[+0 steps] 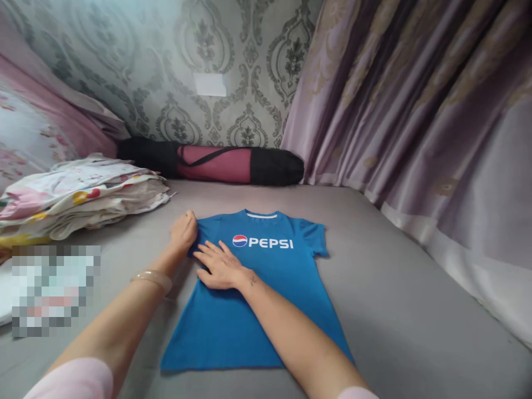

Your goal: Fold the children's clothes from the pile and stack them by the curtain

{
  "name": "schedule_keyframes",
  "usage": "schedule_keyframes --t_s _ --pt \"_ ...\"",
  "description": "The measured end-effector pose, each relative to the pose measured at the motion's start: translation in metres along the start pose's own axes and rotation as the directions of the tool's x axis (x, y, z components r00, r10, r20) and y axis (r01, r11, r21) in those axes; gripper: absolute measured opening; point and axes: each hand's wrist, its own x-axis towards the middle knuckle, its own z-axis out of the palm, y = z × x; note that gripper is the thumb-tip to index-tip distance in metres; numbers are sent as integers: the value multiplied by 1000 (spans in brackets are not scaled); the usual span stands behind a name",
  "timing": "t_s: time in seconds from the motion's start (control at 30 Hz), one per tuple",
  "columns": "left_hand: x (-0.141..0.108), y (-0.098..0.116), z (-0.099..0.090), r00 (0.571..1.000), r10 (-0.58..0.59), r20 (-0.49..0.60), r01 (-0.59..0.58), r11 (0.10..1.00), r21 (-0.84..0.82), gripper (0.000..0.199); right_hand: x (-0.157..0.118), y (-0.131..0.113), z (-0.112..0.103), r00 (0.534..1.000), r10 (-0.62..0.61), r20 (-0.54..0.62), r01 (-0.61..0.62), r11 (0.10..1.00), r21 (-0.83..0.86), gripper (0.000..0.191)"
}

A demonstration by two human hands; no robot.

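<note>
Inside the bed's (415,288) edges, my left hand (184,233) grips a blue shirt (274,263), my open right hand (218,267) likely smoothing; next needs tension.

Shirt (220,327) on bed (407,288), clothes pile (87,194) to L, bag (216,166) behind, btwn shirt & wall (249,61), curtain (374,100) to R along bed edge

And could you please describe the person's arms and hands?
The left hand and right hand are bare. A pale, ring-shaped bangle circles the left wrist; a small dark mark shows near the right. Both pale pink fabric sleeves look plain.
</note>
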Motion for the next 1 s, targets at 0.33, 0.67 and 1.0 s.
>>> schedule_keyframes --t_s 0.33,0.67,1.0 --pt "11 112 -16 949 314 -37 -303 937 174 40 -19 8 -59 956 -32 290 -6 992 130 31" --pt "-39 80 -24 878 478 25 -471 872 -135 35 -205 4 -95 929 343 -135 -306 922 237 33" --pt "-209 -12 -55 964 33 265 32 970 -240 49 -312 10 -69 549 819 -166 -820 566 82 31"
